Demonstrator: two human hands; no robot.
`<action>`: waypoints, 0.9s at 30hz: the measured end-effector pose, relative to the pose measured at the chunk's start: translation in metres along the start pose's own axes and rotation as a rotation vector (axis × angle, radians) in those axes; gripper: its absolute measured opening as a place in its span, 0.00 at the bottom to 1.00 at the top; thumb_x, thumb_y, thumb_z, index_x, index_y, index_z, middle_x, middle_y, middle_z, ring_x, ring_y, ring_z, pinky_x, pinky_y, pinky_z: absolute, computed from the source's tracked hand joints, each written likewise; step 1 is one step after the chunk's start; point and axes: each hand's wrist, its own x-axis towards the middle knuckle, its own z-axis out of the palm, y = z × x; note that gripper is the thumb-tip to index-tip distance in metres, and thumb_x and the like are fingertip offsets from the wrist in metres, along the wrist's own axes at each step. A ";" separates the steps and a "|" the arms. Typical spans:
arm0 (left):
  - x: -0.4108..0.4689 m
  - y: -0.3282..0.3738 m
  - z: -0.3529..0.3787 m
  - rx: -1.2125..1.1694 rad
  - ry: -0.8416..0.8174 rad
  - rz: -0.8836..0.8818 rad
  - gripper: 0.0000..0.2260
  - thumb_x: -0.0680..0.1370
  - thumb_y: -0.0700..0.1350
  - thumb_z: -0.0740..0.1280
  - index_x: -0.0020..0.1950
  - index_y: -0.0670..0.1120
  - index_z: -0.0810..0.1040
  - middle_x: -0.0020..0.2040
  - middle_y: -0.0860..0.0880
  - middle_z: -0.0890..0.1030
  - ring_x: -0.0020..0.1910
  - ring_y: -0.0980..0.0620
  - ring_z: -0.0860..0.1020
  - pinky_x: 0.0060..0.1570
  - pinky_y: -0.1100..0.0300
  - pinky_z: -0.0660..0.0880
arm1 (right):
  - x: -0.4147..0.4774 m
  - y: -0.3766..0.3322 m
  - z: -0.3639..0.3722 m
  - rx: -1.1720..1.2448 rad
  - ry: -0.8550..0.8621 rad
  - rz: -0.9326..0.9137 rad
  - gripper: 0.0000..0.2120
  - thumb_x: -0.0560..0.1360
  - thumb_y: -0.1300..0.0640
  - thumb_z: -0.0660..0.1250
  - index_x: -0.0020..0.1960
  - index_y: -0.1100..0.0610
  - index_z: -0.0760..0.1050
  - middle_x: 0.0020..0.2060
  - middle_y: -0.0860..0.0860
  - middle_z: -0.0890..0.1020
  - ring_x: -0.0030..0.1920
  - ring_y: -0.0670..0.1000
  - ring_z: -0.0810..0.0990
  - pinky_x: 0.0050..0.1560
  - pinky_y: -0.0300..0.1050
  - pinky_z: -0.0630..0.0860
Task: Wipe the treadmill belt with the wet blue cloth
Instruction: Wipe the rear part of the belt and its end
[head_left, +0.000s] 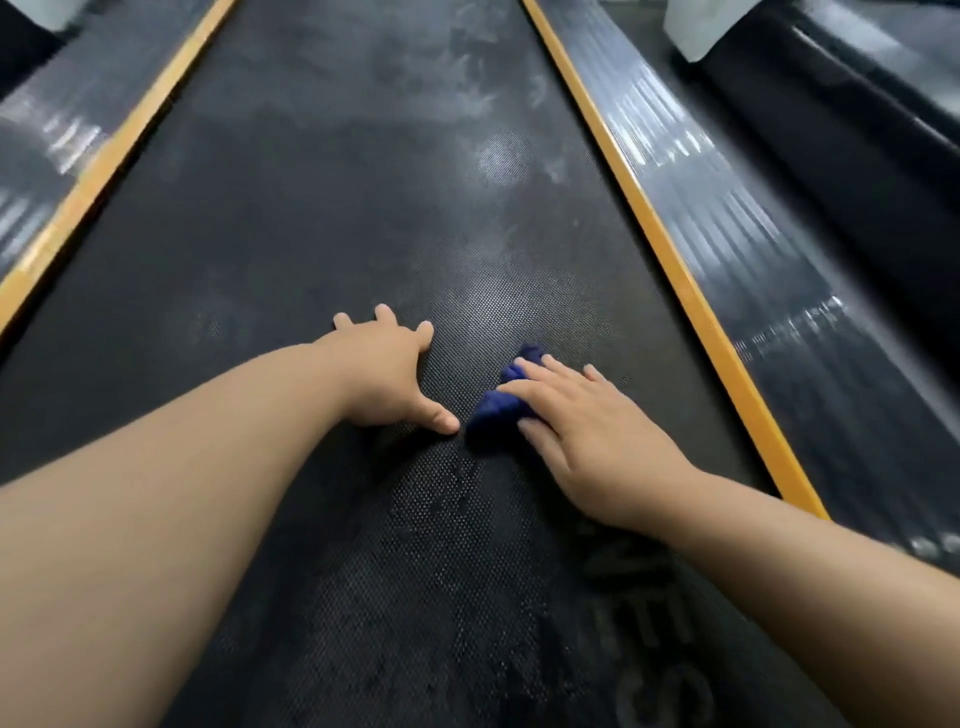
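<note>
Part of the blue cloth (498, 410) lies hidden under the right hand (587, 441). The printed lettering (660, 623) is partly covered by the right forearm (805, 571) and cut off below.

We count two hands, the left hand (384, 374) and the right hand (597, 441); one blue cloth (501, 402); one treadmill belt (337, 208); two orange strips, the left strip (104, 161) and the right strip (649, 208); and two ribbed side rails, the left rail (47, 150) and the right rail (753, 234).
</note>
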 end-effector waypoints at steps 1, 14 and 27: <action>0.001 -0.001 0.001 0.003 0.002 -0.001 0.53 0.64 0.72 0.68 0.78 0.55 0.43 0.78 0.41 0.43 0.74 0.29 0.48 0.71 0.39 0.56 | 0.006 0.011 -0.001 -0.001 -0.004 -0.001 0.20 0.78 0.46 0.51 0.69 0.45 0.67 0.73 0.43 0.64 0.75 0.48 0.57 0.73 0.50 0.48; -0.016 0.022 -0.020 0.067 0.005 0.030 0.46 0.69 0.67 0.69 0.79 0.49 0.51 0.76 0.40 0.57 0.73 0.39 0.59 0.69 0.52 0.62 | -0.025 0.014 -0.012 -0.060 0.024 0.155 0.22 0.80 0.50 0.53 0.73 0.46 0.58 0.76 0.46 0.57 0.77 0.49 0.50 0.74 0.51 0.41; 0.004 0.062 -0.009 0.007 -0.059 0.030 0.58 0.61 0.68 0.73 0.78 0.55 0.38 0.76 0.33 0.41 0.74 0.30 0.46 0.72 0.41 0.54 | -0.008 0.027 -0.016 -0.052 0.042 0.358 0.24 0.79 0.49 0.52 0.75 0.45 0.55 0.77 0.47 0.54 0.77 0.52 0.46 0.74 0.54 0.37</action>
